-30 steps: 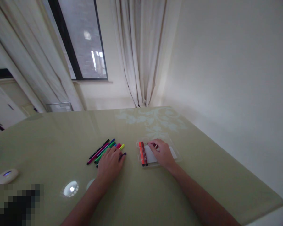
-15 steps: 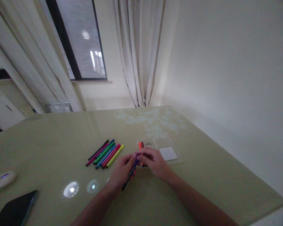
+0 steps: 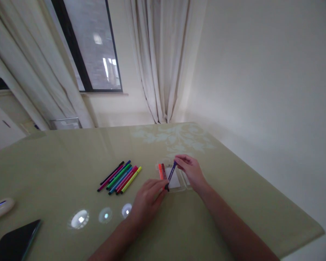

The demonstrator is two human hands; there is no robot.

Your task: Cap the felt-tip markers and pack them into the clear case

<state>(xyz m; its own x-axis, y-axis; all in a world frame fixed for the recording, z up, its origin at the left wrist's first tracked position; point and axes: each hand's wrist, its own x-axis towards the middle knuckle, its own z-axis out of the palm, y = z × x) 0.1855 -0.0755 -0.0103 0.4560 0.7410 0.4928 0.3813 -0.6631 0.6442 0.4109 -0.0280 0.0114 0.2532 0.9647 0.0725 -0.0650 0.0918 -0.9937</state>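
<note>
Pinching purple marker in right hand's grip, left hand overlapping its dark end, grip there unclear, clear case partly hidden

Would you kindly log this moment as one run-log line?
left hand: at slim purple marker, lower end | right hand: pinching its upper end | clear plastic case: holding orange marker, brown marker

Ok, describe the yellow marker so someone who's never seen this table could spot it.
On the big green table, look left of the left hand for a slanted bunch of markers. The yellow marker lies at the bunch's right edge, nearest that hand, and is the only yellow one there.
</note>
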